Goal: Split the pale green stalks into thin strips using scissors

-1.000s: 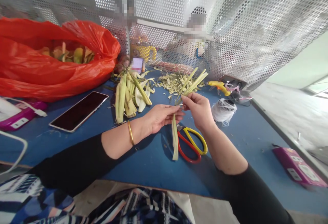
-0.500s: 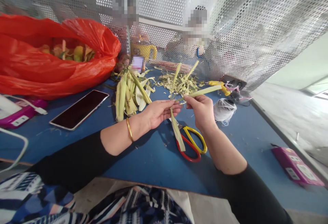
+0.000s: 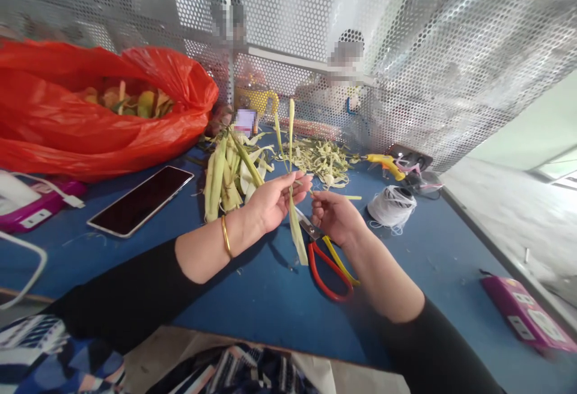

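Observation:
My left hand (image 3: pixel 276 203), with a gold bangle on the wrist, is closed on pale green leaf strips (image 3: pixel 296 232). Two narrow ends stand up above its fingers and a broader piece hangs below. Close by on the right, my right hand (image 3: pixel 338 217) pinches a thin part of a strip near the left fingertips; a strip end shows behind that hand. Scissors (image 3: pixel 331 271) with one red and one yellow handle lie on the blue table under the hands. Left of them is a bundle of long pale green leaves (image 3: pixel 219 175). Narrow leaf scraps (image 3: pixel 320 157) are heaped behind the hands.
A red plastic bag (image 3: pixel 108 148) of plant pieces fills the back left, with a phone (image 3: pixel 142 200) before it. Right of my hands stand white string (image 3: pixel 392 206) and a yellow glue gun (image 3: pixel 386 164). Purple power strips (image 3: pixel 525 313) sit at both sides. Perforated metal mesh (image 3: pixel 288 27) rises behind.
My right hand has moved down and left, drawing its strip along. The upright strip ends in my left hand have swung left. The view has tilted slightly.

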Demonstrator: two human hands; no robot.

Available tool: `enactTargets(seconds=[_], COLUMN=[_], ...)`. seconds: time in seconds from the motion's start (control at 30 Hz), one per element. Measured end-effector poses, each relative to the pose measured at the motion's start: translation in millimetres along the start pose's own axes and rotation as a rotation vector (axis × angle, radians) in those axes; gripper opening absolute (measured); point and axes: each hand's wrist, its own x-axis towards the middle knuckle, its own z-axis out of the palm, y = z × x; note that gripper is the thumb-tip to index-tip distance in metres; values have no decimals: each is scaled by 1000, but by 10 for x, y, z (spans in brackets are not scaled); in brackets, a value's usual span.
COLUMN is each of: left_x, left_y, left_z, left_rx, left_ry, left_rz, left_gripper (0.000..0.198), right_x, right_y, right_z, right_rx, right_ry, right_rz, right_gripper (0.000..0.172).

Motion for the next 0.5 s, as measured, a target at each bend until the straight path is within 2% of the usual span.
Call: enactTargets(seconds=[0.07,0.13,0.23,0.3,0.37,0.43,0.5], left_x=[7,19,34,30,10,-24,-64], left_y=[-1,13,44,51,40,16,-16], left_z=[7,10,3,-5,-6,2,16], left_rx=[-26,-10,41,87,143,203,262], left_ry=[0,0,-5,-26,-53,-77,-103], left_rz=[-24,-27,5,11,-3,-28,-62], left_gripper=[16,17,21,24,25,24,23], right_x=[-2,-31,-133,-217,-270,-264,-206], right_y=[-18,-35,-55,-65,-79,-95,-111], right_z=[10,14,4,-9,-22,-33,-48], right_rx=[80,90,-76,-196,-232,-217,-232], right_ry=[-2,-20,-200,-360,-405,-286,-99], right_rz=[123,145,122,-19,-284,-563,-728], right_gripper=[21,28,46,51,45,35,29])
